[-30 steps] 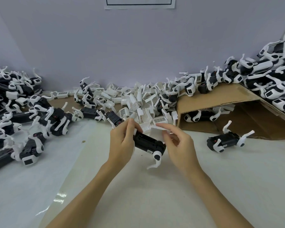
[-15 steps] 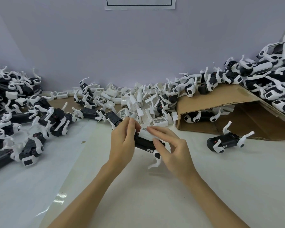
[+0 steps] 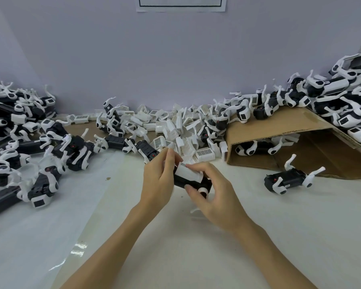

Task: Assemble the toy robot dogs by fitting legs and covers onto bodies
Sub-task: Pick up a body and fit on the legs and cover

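Note:
Both hands hold one black toy dog body (image 3: 183,182) above the white table in the middle of the view. My left hand (image 3: 158,182) grips its left end. A white cover (image 3: 188,173) lies on top of the body, and my right hand (image 3: 215,195) wraps the right end, fingers pressing on the cover and thumb under the body. One white leg (image 3: 202,189) shows at the body's near right corner; a foot tip sticks out below my right hand.
Loose white covers (image 3: 175,130) are heaped at the back centre. Piles of black-and-white dogs (image 3: 29,142) lie at the left and far right (image 3: 342,97). A tipped cardboard box (image 3: 290,130) sits at the right, one dog (image 3: 288,180) in front of it.
My right hand carried a white cover from the pile's edge onto the black body and now closes over it. The left hand kept its grip on the body.

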Tool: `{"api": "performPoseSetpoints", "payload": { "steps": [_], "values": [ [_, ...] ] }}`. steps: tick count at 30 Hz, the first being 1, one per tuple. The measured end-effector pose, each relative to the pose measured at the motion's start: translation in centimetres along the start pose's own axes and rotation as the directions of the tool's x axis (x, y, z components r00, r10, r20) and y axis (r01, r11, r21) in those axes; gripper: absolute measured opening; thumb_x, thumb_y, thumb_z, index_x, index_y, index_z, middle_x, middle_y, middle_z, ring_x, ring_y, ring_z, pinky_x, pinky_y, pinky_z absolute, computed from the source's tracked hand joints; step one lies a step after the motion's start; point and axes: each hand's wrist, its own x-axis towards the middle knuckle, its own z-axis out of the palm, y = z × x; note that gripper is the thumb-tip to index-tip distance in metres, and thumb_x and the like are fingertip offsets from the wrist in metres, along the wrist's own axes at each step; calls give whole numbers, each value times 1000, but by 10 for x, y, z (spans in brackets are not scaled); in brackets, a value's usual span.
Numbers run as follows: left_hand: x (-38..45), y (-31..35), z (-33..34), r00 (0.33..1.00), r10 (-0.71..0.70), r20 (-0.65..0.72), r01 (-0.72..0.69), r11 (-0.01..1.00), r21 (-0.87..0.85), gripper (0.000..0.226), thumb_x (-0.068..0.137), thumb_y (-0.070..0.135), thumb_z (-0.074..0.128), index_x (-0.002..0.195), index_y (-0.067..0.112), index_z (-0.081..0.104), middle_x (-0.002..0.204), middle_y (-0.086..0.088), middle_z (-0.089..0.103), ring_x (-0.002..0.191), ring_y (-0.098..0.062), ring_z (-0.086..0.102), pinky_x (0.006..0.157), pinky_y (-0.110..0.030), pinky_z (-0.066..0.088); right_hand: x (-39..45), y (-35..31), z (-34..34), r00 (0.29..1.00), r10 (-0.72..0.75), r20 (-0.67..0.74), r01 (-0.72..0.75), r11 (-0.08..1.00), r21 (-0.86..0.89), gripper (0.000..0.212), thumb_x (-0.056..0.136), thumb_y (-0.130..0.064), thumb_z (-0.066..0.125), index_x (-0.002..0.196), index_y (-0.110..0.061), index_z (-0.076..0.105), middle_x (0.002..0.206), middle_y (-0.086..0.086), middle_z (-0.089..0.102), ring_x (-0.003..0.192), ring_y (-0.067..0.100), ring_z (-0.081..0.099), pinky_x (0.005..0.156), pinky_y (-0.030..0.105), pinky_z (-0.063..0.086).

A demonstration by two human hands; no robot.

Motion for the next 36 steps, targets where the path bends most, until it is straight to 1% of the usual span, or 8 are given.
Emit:
{"api": "performPoseSetpoints", "payload": {
  "steps": [5,8,11,14,22,28,32,36],
  "values": [
    [0,1,0,1000,-18,17,18,1000,-13,48,108,44,39,83,13,67,76,-10,64,72,-25,58,64,-26,41,-3,2,9,999,11,41,-1,969,-246,63,89,-23,82,136,-43,45,131,-23,53,120,7,54,100,34,51],
    [-1,4,0,998,-2,61,4,1000,-29,49,108,50,39,88,14,66,79,-12,65,75,-28,59,68,-33,44,-2,0,12,990,-136,-47,100,888,-448,63,86,-15,84,137,-29,51,140,-12,52,125,13,52,102,36,50],
    [-1,8,-2,993,5,116,9,994,-112,46,105,61,34,112,26,62,88,-5,66,77,-17,61,70,-26,47,-1,-1,12,965,-239,-111,139,820,-555,59,85,-15,86,137,-18,59,132,-4,63,121,17,57,104,36,50],
    [3,7,-5,981,-45,190,72,988,-138,50,102,71,27,129,36,51,98,3,66,84,-8,61,76,-26,49,-1,-1,11,969,-224,-99,133,821,-556,68,88,-17,84,149,-13,55,129,-2,70,117,16,59,105,33,49],
    [1,10,-4,970,-50,236,86,986,-142,51,105,66,25,127,29,52,99,1,63,80,-3,59,71,-13,46,-1,0,9,961,-231,-155,114,836,-537,67,78,-12,91,140,-18,64,123,-2,74,108,9,52,94,32,52],
    [-1,11,-2,971,-64,231,97,986,-136,53,102,72,30,127,31,54,95,10,64,87,-5,63,76,-17,47,-1,1,4,982,-176,-73,114,849,-517,73,85,-23,86,150,-17,55,148,-3,61,134,16,57,113,33,45],
    [-2,11,1,961,-64,269,87,993,-75,46,100,71,39,130,37,52,110,6,67,98,-19,69,85,-39,54,-1,3,8,957,-239,-167,112,830,-546,66,81,-13,88,142,-12,62,125,0,74,113,12,55,100,22,43],
    [1,13,-5,946,-30,323,24,999,23,45,95,76,48,127,45,50,110,16,63,97,-10,66,78,-22,47,1,6,5,939,-295,-175,139,794,-592,60,78,-12,90,134,-8,68,113,-2,78,104,6,56,99,25,45]
  ]
}}
